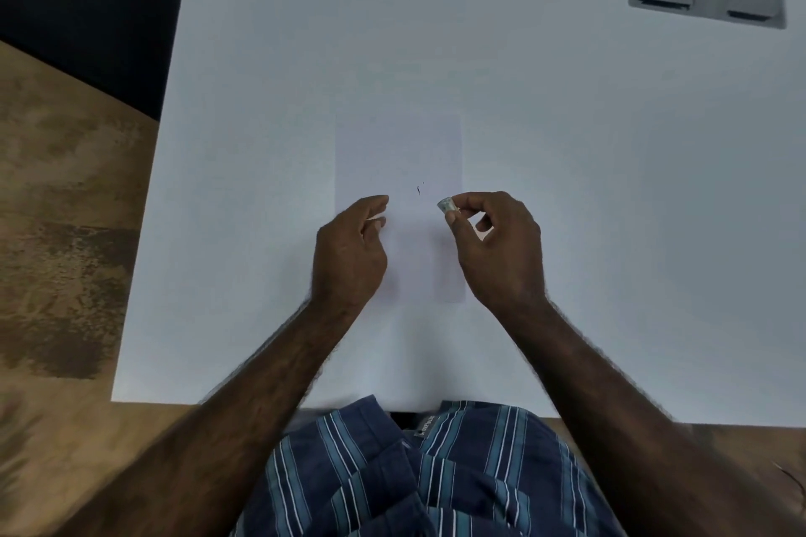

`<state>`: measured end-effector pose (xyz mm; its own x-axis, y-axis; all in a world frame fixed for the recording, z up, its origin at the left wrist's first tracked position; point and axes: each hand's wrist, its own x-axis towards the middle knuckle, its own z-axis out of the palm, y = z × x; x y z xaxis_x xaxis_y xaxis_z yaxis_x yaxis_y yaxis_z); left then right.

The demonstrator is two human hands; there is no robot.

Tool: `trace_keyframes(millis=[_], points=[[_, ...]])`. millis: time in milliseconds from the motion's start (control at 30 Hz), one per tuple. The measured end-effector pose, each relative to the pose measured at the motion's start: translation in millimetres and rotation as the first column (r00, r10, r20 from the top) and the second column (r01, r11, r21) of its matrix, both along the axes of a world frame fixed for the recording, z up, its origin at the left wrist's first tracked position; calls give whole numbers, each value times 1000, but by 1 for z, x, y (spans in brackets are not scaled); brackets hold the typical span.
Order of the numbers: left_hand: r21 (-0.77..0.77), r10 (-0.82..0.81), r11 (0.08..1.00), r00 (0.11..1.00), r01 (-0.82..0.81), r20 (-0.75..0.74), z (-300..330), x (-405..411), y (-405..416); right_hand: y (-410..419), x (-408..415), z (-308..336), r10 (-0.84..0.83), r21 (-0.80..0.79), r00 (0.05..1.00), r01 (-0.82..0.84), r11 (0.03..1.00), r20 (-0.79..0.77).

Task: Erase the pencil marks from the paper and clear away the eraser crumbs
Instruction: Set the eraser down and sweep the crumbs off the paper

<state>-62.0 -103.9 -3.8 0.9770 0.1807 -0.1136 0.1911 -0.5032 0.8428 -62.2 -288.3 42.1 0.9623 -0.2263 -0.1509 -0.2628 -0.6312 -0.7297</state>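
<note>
One head-worn view looks steeply down, close over the table [261, 57].

We find almost nothing legible. A small grey tag [426, 426] at the waistband of the striped shirt [436, 480] carries pale lettering, too blurred for us to make out. The eraser [445, 204] in the right hand [497, 249] shows faint print on its sleeve, unreadable too.
</note>
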Motion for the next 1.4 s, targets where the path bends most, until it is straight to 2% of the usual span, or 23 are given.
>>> trace_keyframes(millis=[200,333,433,500,600,733,900,1067,1200,1400], points=[[-111,58,991,993,-69,-101,7,8,3,2,0,3,-58,139,997,65,988,-54],[-280,10,956,962,-89,-273,19,13,-4,4,-2,3,-51,164,997,61,985,-62],[-507,-84,847,903,-158,-421,31,10,-13,11,-6,3,16,176,999,-8,984,-47],[-635,-166,748,873,-193,-460,38,8,-18,16,-8,1,67,145,997,-62,988,-28],[-716,-213,661,859,-224,-465,43,6,-23,17,-9,-5,100,25,995,-100,995,14],[-651,-140,723,875,-229,-463,43,2,-28,16,-9,-10,151,-131,987,-142,981,59],[-599,0,740,890,-307,-456,38,2,-24,8,0,-12,183,-224,980,-162,961,74],[-453,121,837,912,-306,-393,28,11,-10,-10,8,-13,151,-326,985,-114,938,88],[-287,115,934,940,-213,-322,20,13,0,-11,9,-13,158,-312,985,-127,942,76],[-183,16,980,957,-72,-290,19,12,-7,-4,3,-17,172,-279,978,-134,951,115]])
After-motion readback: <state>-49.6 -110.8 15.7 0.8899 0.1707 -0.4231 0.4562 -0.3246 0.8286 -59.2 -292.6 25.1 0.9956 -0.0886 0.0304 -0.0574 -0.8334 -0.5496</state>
